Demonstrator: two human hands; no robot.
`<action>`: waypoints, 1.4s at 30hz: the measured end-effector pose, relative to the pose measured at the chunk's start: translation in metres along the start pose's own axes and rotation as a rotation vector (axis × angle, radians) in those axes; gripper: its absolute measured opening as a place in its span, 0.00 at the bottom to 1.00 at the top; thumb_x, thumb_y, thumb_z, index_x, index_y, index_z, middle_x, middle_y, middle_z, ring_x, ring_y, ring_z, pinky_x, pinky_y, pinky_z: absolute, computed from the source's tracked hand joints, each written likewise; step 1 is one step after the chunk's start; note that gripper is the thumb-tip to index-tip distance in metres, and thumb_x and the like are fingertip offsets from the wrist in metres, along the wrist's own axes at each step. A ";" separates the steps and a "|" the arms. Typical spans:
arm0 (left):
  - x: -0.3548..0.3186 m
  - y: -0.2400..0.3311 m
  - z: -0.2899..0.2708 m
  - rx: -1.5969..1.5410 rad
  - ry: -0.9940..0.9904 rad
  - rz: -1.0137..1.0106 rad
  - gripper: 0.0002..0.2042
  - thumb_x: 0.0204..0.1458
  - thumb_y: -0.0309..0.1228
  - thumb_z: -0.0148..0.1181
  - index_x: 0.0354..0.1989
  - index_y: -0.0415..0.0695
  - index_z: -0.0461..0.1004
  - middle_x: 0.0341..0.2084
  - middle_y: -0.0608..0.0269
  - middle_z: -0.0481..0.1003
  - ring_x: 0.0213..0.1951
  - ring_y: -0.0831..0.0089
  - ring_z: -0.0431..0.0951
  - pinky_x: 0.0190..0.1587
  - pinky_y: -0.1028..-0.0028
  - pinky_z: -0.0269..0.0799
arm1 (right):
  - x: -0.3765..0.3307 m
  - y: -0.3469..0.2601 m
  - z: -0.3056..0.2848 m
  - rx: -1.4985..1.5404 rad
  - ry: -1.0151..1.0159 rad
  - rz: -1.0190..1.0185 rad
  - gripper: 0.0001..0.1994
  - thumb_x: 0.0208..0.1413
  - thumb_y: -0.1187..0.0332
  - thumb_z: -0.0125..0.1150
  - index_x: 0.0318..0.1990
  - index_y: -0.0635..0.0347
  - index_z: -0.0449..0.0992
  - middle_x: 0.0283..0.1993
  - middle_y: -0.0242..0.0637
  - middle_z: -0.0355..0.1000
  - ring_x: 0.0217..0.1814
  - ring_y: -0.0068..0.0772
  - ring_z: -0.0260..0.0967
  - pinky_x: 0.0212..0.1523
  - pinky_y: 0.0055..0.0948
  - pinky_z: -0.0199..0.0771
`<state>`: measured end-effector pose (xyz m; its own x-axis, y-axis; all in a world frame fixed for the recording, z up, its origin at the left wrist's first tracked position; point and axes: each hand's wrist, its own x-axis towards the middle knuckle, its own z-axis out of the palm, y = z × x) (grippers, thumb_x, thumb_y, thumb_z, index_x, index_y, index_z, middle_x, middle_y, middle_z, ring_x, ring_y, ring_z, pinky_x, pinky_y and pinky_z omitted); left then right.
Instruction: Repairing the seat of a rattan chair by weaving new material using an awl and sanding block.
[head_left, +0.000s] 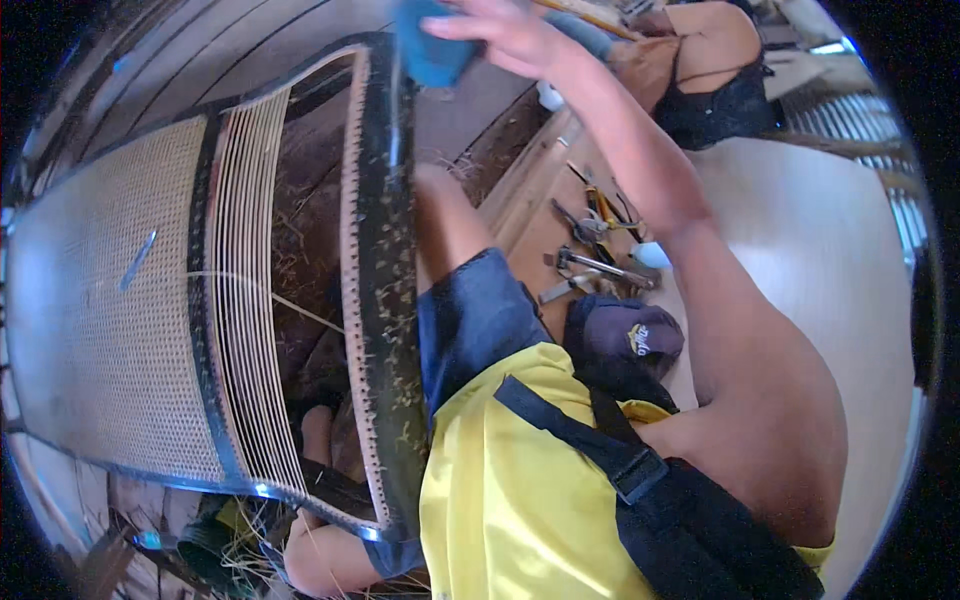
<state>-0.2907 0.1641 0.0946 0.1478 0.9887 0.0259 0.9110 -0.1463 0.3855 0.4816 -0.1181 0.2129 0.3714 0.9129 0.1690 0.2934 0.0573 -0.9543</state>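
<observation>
Raised at the top, my right hand [510, 35] has its fingers closed on a blue-green block-like thing [435, 45]; it is blurred and cut off by the upper edge, so its kind is unclear. Just below it stands the dark wooden frame [388, 300], with a row of holes along its inner edge. Light cane strands [250, 290] are strung side by side across part of the opening. A loose cane strand [305, 312] crosses the gap. On the left, a finished woven cane panel [110, 350] fills the frame. My left hand is out of sight.
Pliers [600, 210], a hammer [605, 268] and other tools lie on a wooden board to the right, beside a dark cap [630, 335]. Another person [705, 80] in a black top sits at the upper right. Cane scraps [265, 540] litter the lower left.
</observation>
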 end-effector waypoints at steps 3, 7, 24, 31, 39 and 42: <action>0.008 0.004 0.004 -0.013 0.026 0.010 0.07 0.60 0.35 0.58 0.36 0.46 0.76 0.27 0.61 0.77 0.26 0.74 0.75 0.29 0.73 0.73 | -0.108 0.029 -0.078 0.155 0.416 0.465 0.23 0.57 0.60 0.66 0.57 0.60 0.72 0.53 0.37 0.75 0.55 0.31 0.72 0.58 0.36 0.71; 0.013 0.001 -0.004 -0.064 0.059 0.001 0.07 0.60 0.36 0.59 0.35 0.46 0.76 0.27 0.62 0.77 0.25 0.75 0.75 0.29 0.73 0.73 | -0.237 0.081 -0.125 0.293 0.826 0.847 0.19 0.59 0.58 0.63 0.52 0.60 0.74 0.49 0.37 0.77 0.50 0.34 0.75 0.57 0.38 0.73; -0.357 -0.249 -0.230 -1.447 0.570 -0.631 0.12 0.61 0.38 0.59 0.42 0.42 0.78 0.36 0.58 0.81 0.38 0.66 0.80 0.43 0.65 0.78 | 0.031 -0.003 0.282 0.017 -0.630 0.156 0.22 0.61 0.60 0.62 0.56 0.64 0.72 0.52 0.36 0.73 0.54 0.25 0.68 0.58 0.29 0.67; -0.517 -0.214 -0.245 -1.556 0.835 -0.330 0.15 0.62 0.30 0.55 0.51 0.31 0.73 0.49 0.50 0.77 0.49 0.64 0.78 0.48 0.68 0.77 | 0.018 0.011 0.541 -0.246 -1.009 -0.078 0.24 0.56 0.55 0.64 0.55 0.63 0.73 0.50 0.48 0.77 0.51 0.39 0.76 0.54 0.36 0.73; -0.486 -0.123 -0.197 -1.425 1.021 -0.638 0.12 0.65 0.31 0.53 0.50 0.36 0.73 0.47 0.55 0.78 0.49 0.70 0.78 0.47 0.76 0.77 | 0.016 0.032 0.653 -0.390 -0.705 -0.229 0.23 0.58 0.54 0.58 0.56 0.57 0.72 0.50 0.53 0.75 0.54 0.55 0.73 0.56 0.46 0.71; -0.424 -0.091 -0.187 -0.488 0.940 -0.957 0.10 0.64 0.32 0.55 0.44 0.36 0.74 0.44 0.55 0.78 0.46 0.67 0.79 0.44 0.72 0.75 | 0.018 0.014 0.640 -0.698 -0.609 -0.313 0.24 0.60 0.52 0.55 0.57 0.58 0.71 0.54 0.50 0.72 0.58 0.54 0.68 0.60 0.48 0.67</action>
<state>-0.5081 -0.2355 0.2205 -0.9197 0.3808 0.0960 0.2625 0.4143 0.8714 -0.0716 0.1576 0.0444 -0.2729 0.9609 0.0462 0.8295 0.2594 -0.4946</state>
